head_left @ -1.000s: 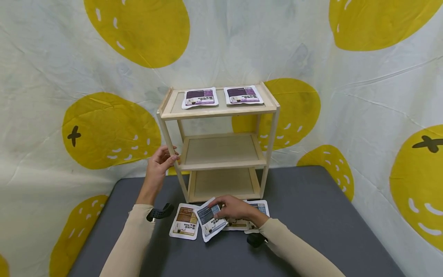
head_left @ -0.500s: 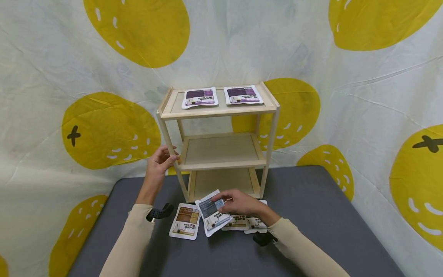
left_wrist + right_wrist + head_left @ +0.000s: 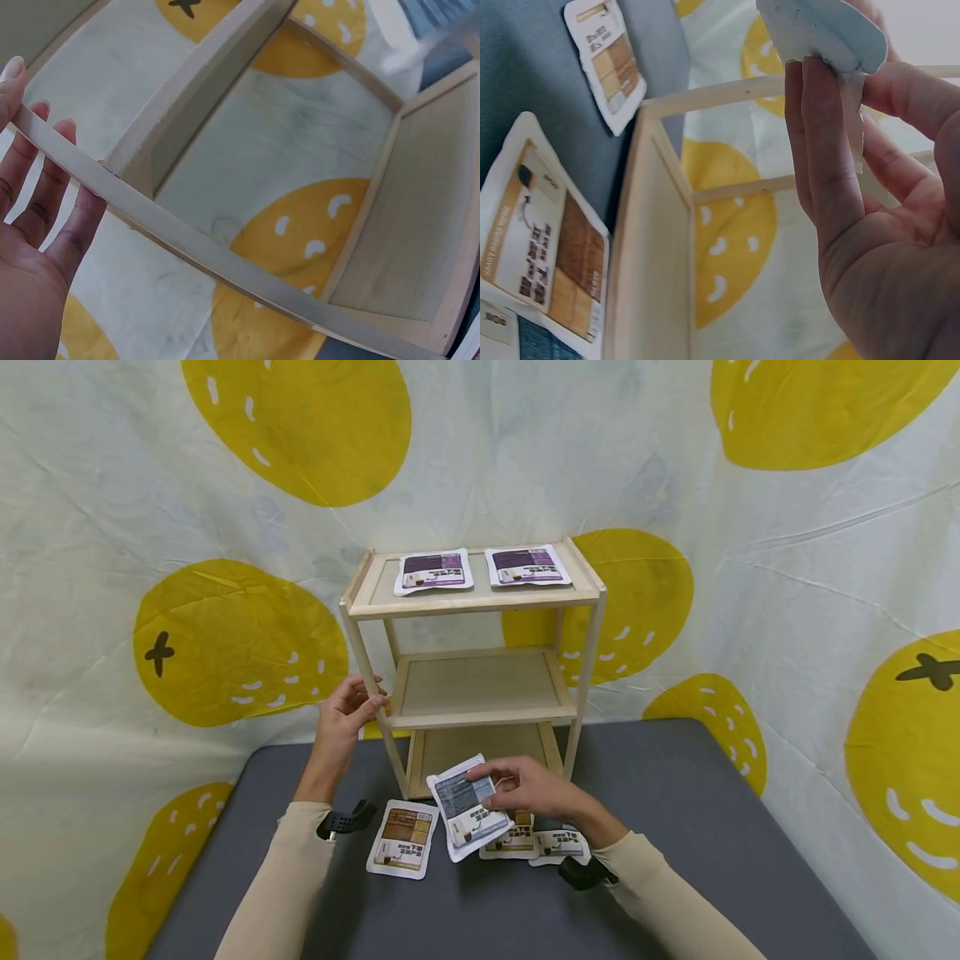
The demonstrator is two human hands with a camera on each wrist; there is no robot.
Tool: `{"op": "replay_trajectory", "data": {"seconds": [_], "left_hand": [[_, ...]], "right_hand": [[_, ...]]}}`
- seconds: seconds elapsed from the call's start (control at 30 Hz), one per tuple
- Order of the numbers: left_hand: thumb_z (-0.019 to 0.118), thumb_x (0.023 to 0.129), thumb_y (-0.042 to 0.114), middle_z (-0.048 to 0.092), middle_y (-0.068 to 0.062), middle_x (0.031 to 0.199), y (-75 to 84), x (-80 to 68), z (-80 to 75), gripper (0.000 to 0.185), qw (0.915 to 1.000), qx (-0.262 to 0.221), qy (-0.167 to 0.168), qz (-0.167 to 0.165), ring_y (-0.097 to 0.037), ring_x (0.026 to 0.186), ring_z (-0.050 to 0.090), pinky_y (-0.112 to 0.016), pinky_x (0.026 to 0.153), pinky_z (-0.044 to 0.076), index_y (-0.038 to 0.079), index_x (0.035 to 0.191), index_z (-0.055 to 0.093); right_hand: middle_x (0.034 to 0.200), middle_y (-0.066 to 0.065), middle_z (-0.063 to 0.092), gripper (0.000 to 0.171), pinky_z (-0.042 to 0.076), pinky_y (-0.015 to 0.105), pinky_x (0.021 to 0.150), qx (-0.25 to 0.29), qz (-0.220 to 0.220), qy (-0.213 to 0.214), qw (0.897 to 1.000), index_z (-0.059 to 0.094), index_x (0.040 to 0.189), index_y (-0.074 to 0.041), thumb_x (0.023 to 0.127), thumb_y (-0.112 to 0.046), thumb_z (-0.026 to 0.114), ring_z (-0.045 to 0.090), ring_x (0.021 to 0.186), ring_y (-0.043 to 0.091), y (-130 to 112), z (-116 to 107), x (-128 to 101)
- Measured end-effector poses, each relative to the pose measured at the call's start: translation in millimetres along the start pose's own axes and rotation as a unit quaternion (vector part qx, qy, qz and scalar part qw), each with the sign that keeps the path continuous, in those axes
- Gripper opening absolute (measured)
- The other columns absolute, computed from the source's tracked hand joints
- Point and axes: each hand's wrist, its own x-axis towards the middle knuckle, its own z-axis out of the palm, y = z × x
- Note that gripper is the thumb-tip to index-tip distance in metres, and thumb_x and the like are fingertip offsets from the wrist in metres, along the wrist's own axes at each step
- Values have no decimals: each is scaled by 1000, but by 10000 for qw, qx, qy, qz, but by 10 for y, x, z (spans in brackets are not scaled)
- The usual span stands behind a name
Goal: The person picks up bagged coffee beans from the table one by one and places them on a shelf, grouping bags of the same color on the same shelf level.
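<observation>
Blue packet: a flat white-edged packet with a dark blue-grey label, lifted off the table, in front of the bottom shelf of the rack. Its printed face looks up at the head camera.
Long axis: it runs from the far-left corner, near the bottom shelf, to the near-right corner, so the packet is a little tilted to the table edge. The far end stands higher than the near end.
Right hand: the right hand holds the packet at its right edge. In the right wrist view the fingers are nearly straight behind the packet and the thumb presses from the other side, so it is a pinch.
Packets under it: two brown packets lie flat on the table just below the hand, partly covered by it. One more brown packet lies alone to the left, near the held one.
Left hand: the left hand rests on the front left post of the wooden rack at the height of the middle shelf. Its fingers are straight and spread behind the post, the thumb at the front.
Top shelf: two purple packets lie flat side by side.
Table: a dark grey table carries the rack.
Background: a white cloth with yellow fruit shapes.
</observation>
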Motion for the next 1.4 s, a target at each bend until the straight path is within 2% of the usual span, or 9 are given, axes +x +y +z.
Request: {"op": "replay_trajectory", "data": {"seconds": [0.2, 0.5, 0.6, 0.67, 0.73, 0.87, 1.07, 1.23, 1.4], "left_hand": [[69, 98, 14, 67, 1, 102, -9, -4, 2, 25, 10000, 44, -17, 17, -25, 98, 67, -28, 79, 54, 11, 122, 64], [68, 98, 13, 67, 1, 102, -19, -7, -4, 25, 10000, -9, -48, 52, -21, 96, 68, -28, 80, 54, 10, 122, 64], [69, 97, 14, 67, 0, 103, -12, -6, -1, 26, 10000, 24, -38, 41, -23, 97, 67, -28, 80, 54, 10, 122, 64], [69, 97, 14, 67, -2, 104, -5, -3, 3, 26, 10000, 36, -35, 39, -24, 97, 67, -28, 80, 54, 10, 123, 64], [70, 97, 15, 66, -6, 105, 1, -3, 7, 27, 10000, 58, -33, 27, -26, 98, 67, -29, 80, 54, 11, 123, 64], [69, 98, 16, 66, -9, 106, 8, -2, 10, 29, 10000, 69, -27, -2, -26, 99, 67, -29, 81, 54, 8, 124, 63], [67, 99, 12, 67, 1, 103, 1, 0, 6, 37, 10000, 28, -10, 1, -20, 98, 67, -28, 83, 55, -4, 130, 57], [67, 99, 12, 67, 2, 103, 1, -2, 4, 36, 10000, 25, -33, 37, -17, 97, 68, -27, 81, 54, -4, 129, 57], [68, 98, 14, 67, 2, 103, -2, -10, 8, 32, 10000, 69, -11, 28, -17, 97, 68, -28, 81, 54, 2, 127, 60]], "right_hand": [[113, 19, 69, 46, 59, 37, 73, 333, 31, 172, 9993, 58, 138, -1, 94, -5, 70, 72, 88, 21, -101, -87, -79], [111, 19, 67, 47, 58, 31, 71, 502, -7, 440, 9978, 59, 139, -5, 94, -6, 71, 70, 86, 22, -278, -190, -193], [94, 13, 64, 47, 52, 28, 65, 408, -161, 560, 9975, 59, 139, -7, 94, -8, 72, 61, 72, 16, -315, -215, -219], [83, 10, 59, 47, 47, 29, 60, 348, -203, 654, 9970, 58, 140, -9, 95, -11, 72, 53, 65, 17, -340, -235, -233], [81, 8, 56, 47, 47, 31, 60, 314, -196, 763, 9964, 58, 141, -12, 96, -13, 71, 49, 64, 19, -367, -258, -242], [90, 10, 62, 48, 53, 31, 65, 258, -110, 1043, 9941, 55, 144, -17, 98, -17, 69, 56, 70, 20, -446, -299, -241], [114, 20, 67, 51, 58, 30, 74, 632, -195, 1366, 9884, 50, 146, -8, 98, -8, 67, 70, 88, 19, -530, -354, -189], [119, 19, 56, 55, 53, 28, 69, 278, -259, 1798, 9830, 48, 149, -11, 97, -10, 67, 63, 84, 18, -540, -420, -132], [124, 17, 50, 57, 52, 29, 70, 204, -263, 2197, 9750, 49, 150, -15, 96, -13, 69, 61, 90, 20, -534, -487, -66]]}}
